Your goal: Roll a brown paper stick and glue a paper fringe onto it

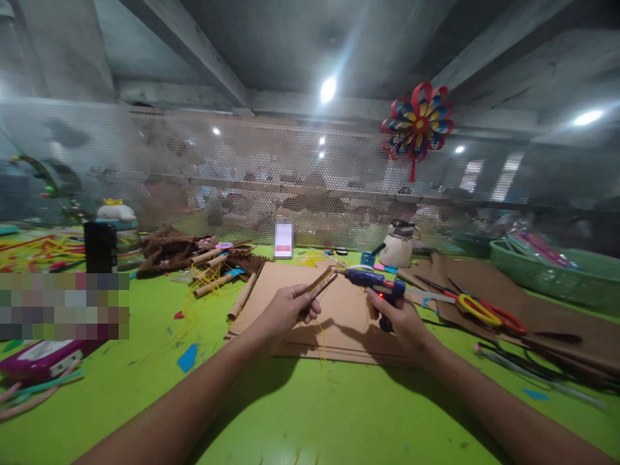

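Observation:
My left hand (289, 310) is closed in a pinch on a thin brown paper strip (321, 281), held up over a stack of brown cardboard sheets (339, 323). My right hand (400, 318) grips a blue glue gun (372, 281) by its handle. The gun's nozzle points left at the tip of the strip, almost touching it. A small red light glows on the gun. Both hands hover above the cardboard on the green table (300, 413).
Yellow and red scissors (479, 311) lie on brown paper at the right, near a green basket (557, 274). Rolled brown paper tubes (217, 274), a phone (283, 239) and a white kettle-shaped pot (400, 244) stand behind. A paper flower (417, 121) hangs on the mesh screen.

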Motion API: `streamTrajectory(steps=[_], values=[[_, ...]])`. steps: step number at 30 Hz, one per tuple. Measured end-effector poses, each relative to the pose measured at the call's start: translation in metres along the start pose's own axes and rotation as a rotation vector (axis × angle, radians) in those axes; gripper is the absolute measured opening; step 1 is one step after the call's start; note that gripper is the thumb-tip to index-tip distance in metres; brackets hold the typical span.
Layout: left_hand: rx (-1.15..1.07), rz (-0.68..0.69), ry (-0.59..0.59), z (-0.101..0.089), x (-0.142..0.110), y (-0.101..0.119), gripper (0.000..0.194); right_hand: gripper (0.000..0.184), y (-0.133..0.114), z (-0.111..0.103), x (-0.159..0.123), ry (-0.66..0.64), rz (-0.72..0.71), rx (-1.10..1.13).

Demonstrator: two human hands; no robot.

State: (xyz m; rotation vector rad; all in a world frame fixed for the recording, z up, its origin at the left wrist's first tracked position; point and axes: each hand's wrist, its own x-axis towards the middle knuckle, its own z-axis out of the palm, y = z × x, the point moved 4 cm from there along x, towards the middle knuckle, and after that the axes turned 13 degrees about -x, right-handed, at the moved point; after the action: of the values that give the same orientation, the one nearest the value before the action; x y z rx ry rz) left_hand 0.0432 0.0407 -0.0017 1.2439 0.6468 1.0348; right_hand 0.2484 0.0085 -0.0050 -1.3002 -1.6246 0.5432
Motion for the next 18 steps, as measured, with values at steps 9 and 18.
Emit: streamTrajectory(steps=[9,18], values=[[-0.084,-0.031,-0.001,0.002,-0.004,0.0,0.016,0.035,-0.009,0.018,-0.012,-0.063,-0.043,-0.023],[-0.119,-0.03,-0.026,0.0,-0.002,0.0,0.012,0.027,-0.011,0.025,-0.016,-0.086,-0.095,-0.037]])
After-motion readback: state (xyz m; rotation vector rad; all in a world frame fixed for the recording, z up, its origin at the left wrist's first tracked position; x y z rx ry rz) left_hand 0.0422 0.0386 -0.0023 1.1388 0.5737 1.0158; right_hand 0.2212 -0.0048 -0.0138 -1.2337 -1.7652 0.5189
